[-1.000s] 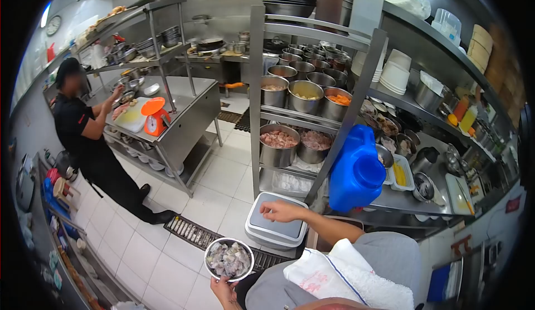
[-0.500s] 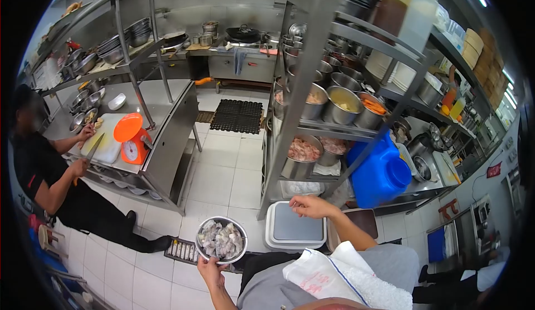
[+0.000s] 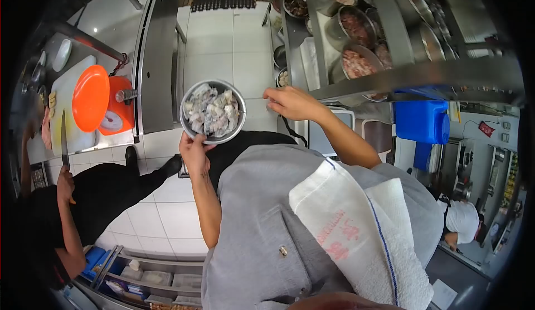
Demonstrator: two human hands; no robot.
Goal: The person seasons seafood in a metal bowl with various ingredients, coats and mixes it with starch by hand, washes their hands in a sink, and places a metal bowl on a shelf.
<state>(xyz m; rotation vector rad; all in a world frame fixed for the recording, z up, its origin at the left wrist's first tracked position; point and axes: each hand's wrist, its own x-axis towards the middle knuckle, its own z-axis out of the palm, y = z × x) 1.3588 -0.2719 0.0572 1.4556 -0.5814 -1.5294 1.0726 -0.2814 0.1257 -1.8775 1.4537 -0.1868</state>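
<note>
One metal bowl (image 3: 242, 115) in play, filled with pale grey, translucent-looking pieces (image 3: 213, 111). Position: in front of the wearer, above the tiled floor (image 3: 209, 34), between the steel table (image 3: 114, 31) and the shelf rack (image 3: 401, 84).

Left hand (image 3: 194, 153): gripping the bowl at its near edge, thumb over the rim; the fingers underneath are mostly hidden. Bowl is tipped enough towards the camera to show its contents.

Right hand (image 3: 292, 102): loosely half-open, back upward, fingers slightly bent, well apart from the bowl and near the rack's lower end. A grey-lidded container (image 3: 332, 134) sits below the right forearm. Blue container (image 3: 421, 121) farther right, near the rack.

Rack holds metal pots; at least one contains pinkish meat (image 3: 358, 63).

White towel (image 3: 356, 221) with a blue stripe and red lettering lies over the wearer's grey garment (image 3: 251, 198).

At left, a co-worker's hand (image 3: 65, 186) is closed round a knife (image 3: 64, 134), blade over a cutting board (image 3: 82, 138). An orange scale (image 3: 120, 109) stands just beside the board.
</note>
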